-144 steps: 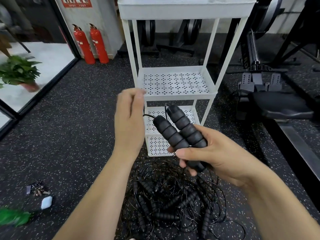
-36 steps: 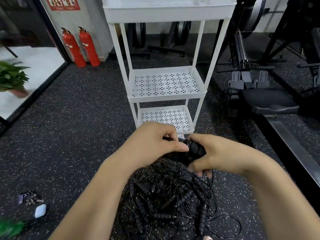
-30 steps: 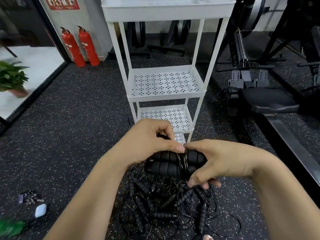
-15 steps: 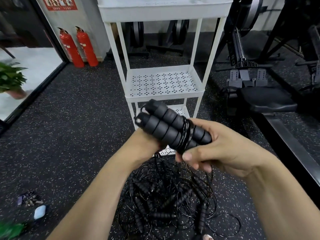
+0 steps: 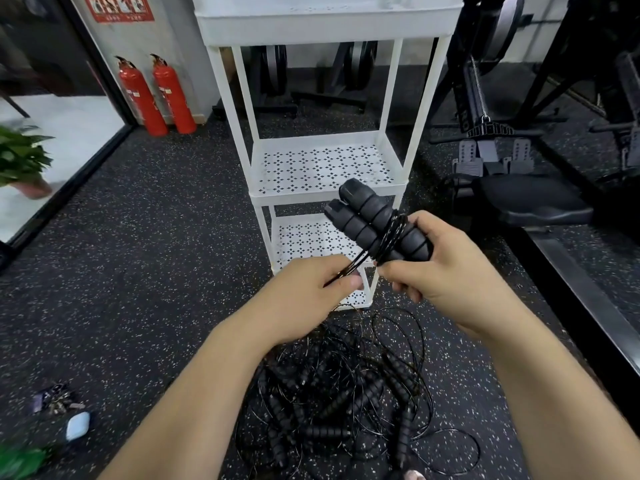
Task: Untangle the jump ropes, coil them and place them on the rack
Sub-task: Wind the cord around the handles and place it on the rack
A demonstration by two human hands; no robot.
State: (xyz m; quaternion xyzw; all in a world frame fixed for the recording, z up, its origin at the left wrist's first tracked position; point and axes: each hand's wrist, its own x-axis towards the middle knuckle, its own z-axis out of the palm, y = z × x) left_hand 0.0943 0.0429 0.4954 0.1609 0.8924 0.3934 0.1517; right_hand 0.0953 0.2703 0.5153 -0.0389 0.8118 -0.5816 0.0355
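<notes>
My right hand grips two black foam jump-rope handles held side by side, their free ends pointing up and left. Thin black cord is wound several times round the middle of the pair. My left hand pinches the loose cord end just below and left of the handles. A tangled pile of more black ropes lies on the floor beneath my arms. The white three-tier rack stands right behind my hands, its perforated shelves bare.
Two red fire extinguishers stand by the wall at the back left. A rowing machine and black seat lie to the right. Keys and a small pale blue case lie on the floor at lower left, and a potted plant stands at the left.
More cord is wound round the two handles. They have shifted right and turned steeper in my right hand. My left hand has come out from under them and now pinches the cord end.
</notes>
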